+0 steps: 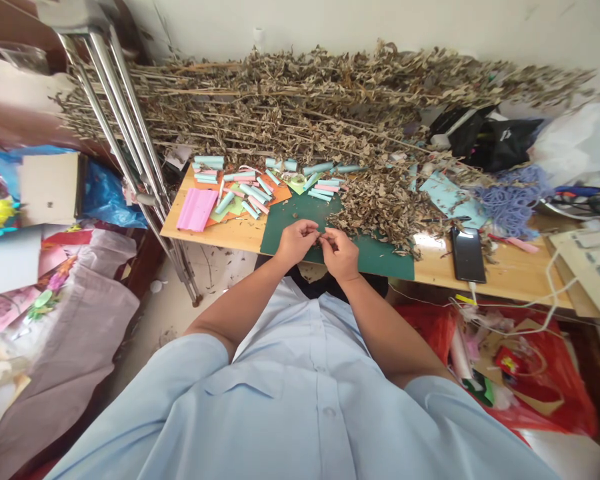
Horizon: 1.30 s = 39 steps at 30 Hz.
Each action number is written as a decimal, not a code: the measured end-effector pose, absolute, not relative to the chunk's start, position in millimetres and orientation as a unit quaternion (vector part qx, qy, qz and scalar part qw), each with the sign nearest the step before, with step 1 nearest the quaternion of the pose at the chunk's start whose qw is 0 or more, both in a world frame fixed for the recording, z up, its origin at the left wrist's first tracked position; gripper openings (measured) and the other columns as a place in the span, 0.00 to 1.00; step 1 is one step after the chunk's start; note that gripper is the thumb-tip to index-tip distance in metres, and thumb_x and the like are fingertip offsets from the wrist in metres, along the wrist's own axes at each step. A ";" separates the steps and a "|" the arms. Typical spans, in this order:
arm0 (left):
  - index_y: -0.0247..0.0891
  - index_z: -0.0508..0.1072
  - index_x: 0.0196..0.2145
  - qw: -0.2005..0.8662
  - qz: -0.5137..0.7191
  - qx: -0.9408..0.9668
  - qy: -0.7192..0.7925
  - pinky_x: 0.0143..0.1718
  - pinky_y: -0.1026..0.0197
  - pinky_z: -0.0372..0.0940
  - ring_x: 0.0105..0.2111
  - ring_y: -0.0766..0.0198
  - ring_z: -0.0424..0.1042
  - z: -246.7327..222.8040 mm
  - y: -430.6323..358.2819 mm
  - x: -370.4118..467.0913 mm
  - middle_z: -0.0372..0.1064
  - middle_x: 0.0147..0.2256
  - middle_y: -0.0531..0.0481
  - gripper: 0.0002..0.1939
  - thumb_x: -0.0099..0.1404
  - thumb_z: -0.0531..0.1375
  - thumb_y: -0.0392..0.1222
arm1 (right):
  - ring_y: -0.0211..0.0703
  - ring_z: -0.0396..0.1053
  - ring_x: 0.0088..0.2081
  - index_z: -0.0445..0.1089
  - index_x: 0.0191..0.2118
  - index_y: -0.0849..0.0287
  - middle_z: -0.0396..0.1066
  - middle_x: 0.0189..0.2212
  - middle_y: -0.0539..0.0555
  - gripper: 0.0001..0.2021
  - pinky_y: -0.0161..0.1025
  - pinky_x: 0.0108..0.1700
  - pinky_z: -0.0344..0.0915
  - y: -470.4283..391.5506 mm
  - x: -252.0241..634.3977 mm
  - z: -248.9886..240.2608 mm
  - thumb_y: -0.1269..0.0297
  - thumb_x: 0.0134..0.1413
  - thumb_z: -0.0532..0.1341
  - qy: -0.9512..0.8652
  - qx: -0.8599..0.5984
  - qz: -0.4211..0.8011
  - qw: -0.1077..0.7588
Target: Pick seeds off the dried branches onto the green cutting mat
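My left hand (pixel 299 241) and my right hand (pixel 341 253) meet over the front of a dark green mat (pixel 290 223), fingertips pinched close together. Something small and brownish, perhaps a bit of dried leaf, seems to be between them, too small to make out. Just beyond my right hand, a heap of crumbled dried leaves (pixel 380 207) covers part of the mat. Left of the mat, small rolls of blue and pink paper (pixel 255 193) lie on orange and green sheets. A folded pink paper (pixel 197 209) rests near the table's left end.
Long dried leafy stalks (pixel 280 100) are stacked along the wall. On the right lie a black phone (pixel 468 255) with a cable, a pen (pixel 445 219), a blue sheet (pixel 443 193) and purple yarn (pixel 515 197). Metal crutches (pixel 125 127) lean at the left; a red bag (pixel 575 373) sits below right.
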<state>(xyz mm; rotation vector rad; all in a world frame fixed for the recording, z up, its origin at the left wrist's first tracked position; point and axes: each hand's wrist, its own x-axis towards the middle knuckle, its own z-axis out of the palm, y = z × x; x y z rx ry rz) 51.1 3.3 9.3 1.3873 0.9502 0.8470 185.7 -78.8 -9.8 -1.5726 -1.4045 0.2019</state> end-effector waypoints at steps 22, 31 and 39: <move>0.38 0.79 0.42 0.470 0.358 0.692 0.415 0.39 0.63 0.72 0.35 0.64 0.77 9.1 -1.5 48.8 0.79 0.36 0.49 0.08 0.64 0.63 0.37 | 0.45 0.78 0.36 0.69 0.51 0.54 0.79 0.38 0.55 0.13 0.45 0.44 0.75 -77.1 186.9 -6.2 0.60 0.62 0.61 -0.564 -0.646 0.139 0.495; 0.38 0.78 0.44 0.480 0.367 0.674 0.426 0.42 0.62 0.72 0.36 0.64 0.78 5.3 0.6 48.5 0.79 0.37 0.49 0.12 0.63 0.62 0.34 | 0.45 0.77 0.35 0.69 0.50 0.55 0.79 0.38 0.55 0.12 0.44 0.42 0.75 -76.5 187.3 -8.6 0.61 0.62 0.60 -0.557 -0.644 0.144 0.504; 0.35 0.77 0.43 0.498 0.421 0.621 0.433 0.42 0.61 0.72 0.37 0.63 0.77 9.6 -0.7 50.1 0.78 0.37 0.47 0.10 0.63 0.63 0.35 | 0.43 0.77 0.35 0.69 0.47 0.55 0.78 0.39 0.55 0.11 0.44 0.43 0.75 -70.8 188.7 -14.8 0.58 0.61 0.62 -0.474 -0.648 0.167 0.572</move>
